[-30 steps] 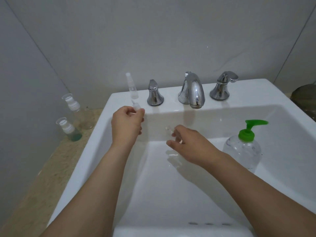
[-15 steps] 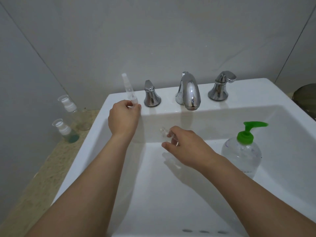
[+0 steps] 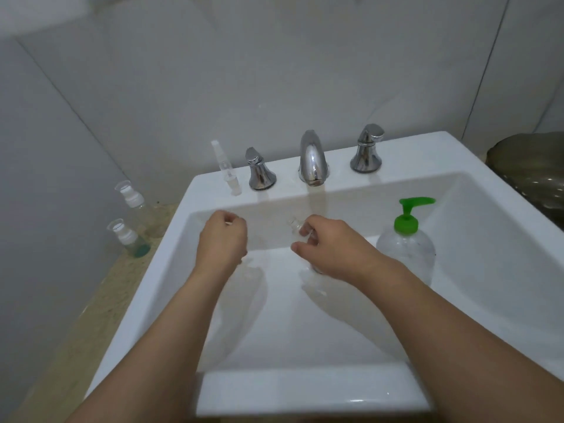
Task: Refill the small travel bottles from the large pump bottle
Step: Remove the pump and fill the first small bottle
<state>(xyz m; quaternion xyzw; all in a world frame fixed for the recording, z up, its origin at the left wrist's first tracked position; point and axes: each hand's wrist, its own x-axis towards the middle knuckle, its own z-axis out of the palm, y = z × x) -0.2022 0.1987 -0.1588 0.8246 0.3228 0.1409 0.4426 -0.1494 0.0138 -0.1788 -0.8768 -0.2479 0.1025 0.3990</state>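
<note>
Both hands reach over the white sink (image 3: 171,270), held apart from one another. The left hand (image 3: 222,239) is curled into a loose fist above the basin; whether it holds anything cannot be told. The right hand (image 3: 329,248) pinches a small clear travel bottle (image 3: 296,227) between thumb and fingers, its neck pointing away from the person. To the right of the right hand, the large pump bottle (image 3: 406,248) with a green pump head stands upright inside the basin. Beyond the left hand, a clear spray top (image 3: 224,166) stands on the sink ledge beside the left tap handle (image 3: 259,172); the spout (image 3: 311,160) lies beyond the right hand. To the left of the left hand, two capped travel bottles (image 3: 128,227) stand on the counter.
</note>
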